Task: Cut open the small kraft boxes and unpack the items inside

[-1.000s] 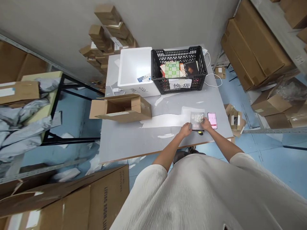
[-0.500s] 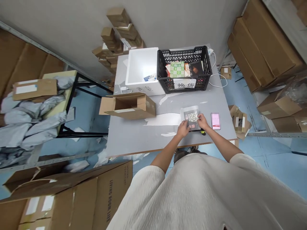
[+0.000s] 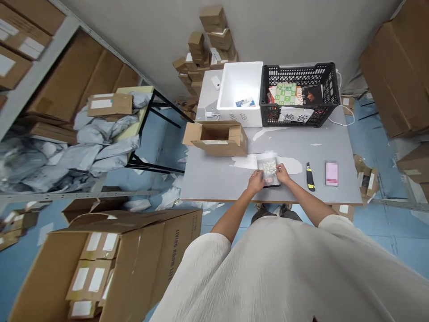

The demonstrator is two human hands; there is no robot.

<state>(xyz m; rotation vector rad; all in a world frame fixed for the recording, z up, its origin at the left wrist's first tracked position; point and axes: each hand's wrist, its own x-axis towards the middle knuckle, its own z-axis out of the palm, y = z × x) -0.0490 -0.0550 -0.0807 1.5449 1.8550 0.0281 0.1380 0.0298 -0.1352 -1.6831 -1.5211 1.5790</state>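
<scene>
A flat dark item with a pale dotted pattern lies in a clear plastic bag (image 3: 269, 169) near the table's front edge. My left hand (image 3: 256, 181) pinches the bag's left side, thumb on top. At its right edge the fingers of my right hand (image 3: 282, 172) are closed on the plastic. An open cardboard box (image 3: 221, 147) stands to the left of the bag. Farther right lie a black and yellow utility knife (image 3: 310, 177) and a phone with a pink screen (image 3: 331, 173).
At the table's back are a white foam box (image 3: 239, 117) and a black plastic crate (image 3: 299, 117) holding several books. Small cartons (image 3: 214, 20) are stacked by the wall. Grey parcels (image 3: 82, 156) cover a side table, and a large carton (image 3: 157, 250) stands at lower left.
My view has turned to the left. Both hands have moved the bagged item leftward, closer to the cardboard box. The utility knife, partly hidden by my right arm before, now shows whole.
</scene>
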